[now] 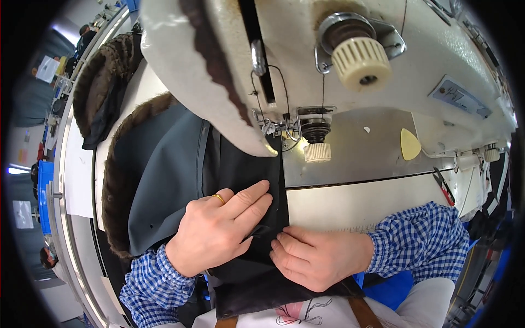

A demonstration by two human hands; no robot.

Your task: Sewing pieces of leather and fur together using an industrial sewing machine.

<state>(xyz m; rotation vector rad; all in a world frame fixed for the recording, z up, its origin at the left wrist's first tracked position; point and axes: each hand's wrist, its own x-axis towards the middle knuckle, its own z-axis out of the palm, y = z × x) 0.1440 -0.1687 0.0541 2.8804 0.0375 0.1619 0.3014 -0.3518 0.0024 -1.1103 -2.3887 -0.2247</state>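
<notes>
Black fabric (pixel 240 164) runs from under the sewing machine's presser foot (pixel 287 128) down toward my lap. My left hand (pixel 219 227), a gold ring on one finger, lies on it with fingers stretched toward the machine. A small fold of the black cloth shows beside its thumb. At the fabric's right edge, my right hand (pixel 320 259) has its fingers bent and pinched onto the cloth; the thumb is mostly hidden. Joined to the black part on the left is a blue-grey panel (pixel 164 164) edged with brown fur (pixel 117 180).
The white sewing machine (pixel 437 54) arches over the work, its cream tension knob (pixel 361 63) facing me. Right of the needle, a yellow chalk piece (pixel 410 144) rests on the metal plate. Red-handled snips (pixel 444 187) lie farther right. Another fur-trimmed piece (pixel 104 82) sits far left.
</notes>
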